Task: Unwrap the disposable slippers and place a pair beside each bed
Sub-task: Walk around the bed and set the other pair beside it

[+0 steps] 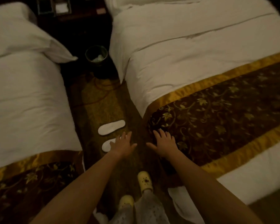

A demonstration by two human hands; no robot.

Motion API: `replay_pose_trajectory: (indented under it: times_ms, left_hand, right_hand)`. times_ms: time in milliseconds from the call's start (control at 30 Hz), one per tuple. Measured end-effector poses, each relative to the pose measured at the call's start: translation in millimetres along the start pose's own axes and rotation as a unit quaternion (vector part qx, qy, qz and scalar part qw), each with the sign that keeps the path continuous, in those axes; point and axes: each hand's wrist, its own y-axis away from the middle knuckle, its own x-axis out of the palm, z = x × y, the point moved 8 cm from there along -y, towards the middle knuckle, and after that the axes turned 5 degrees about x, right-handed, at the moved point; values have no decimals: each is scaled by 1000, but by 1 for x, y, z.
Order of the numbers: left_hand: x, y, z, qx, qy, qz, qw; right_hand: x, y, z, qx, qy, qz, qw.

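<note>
No writing is legible; the left hand point(123, 145) and right hand point(164, 143) are spread flat, empty, above the carpet point(94, 101); two white slippers point(111, 129) lie beside the left one.

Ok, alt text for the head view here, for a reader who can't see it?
Two white slippers lie on the patterned carpet between two white-sheeted beds, nearer the left bed. Both hands, left and right, reach forward open and empty. A dark bin stands farther back.

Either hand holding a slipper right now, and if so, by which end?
Nothing is held. The left hand and right hand are both open and empty; the two white slippers lie on the carpet beside the left hand.
</note>
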Motion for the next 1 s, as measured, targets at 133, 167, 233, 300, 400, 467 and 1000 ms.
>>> replay_pose_trajectory:
  times_ms: [133,167,233,300,400,467,1000]
  left_hand:
    - [10,32,-49,75,-97,21,992]
    - [15,41,-62,91,-116,27,989]
    - [31,61,-90,124,-153,41,979]
    - [52,82,-120,160,-190,57,967]
    - [94,114,-166,211,-226,101,945]
    - [126,134,-201,248,-254,131,926]
    - [361,255,-511,424,-389,169,800]
  right_hand:
    - [8,73,-46,69,-75,-32,994]
    - [13,93,-58,88,-91,-43,991]
    - [26,134,-82,129,-129,-56,982]
    - [40,176,-105,160,-167,-70,970]
    - [62,237,-143,198,-206,-92,954]
    - [82,274,-172,225,-236,-88,941]
    - [203,509,-470,392,-327,-112,852]
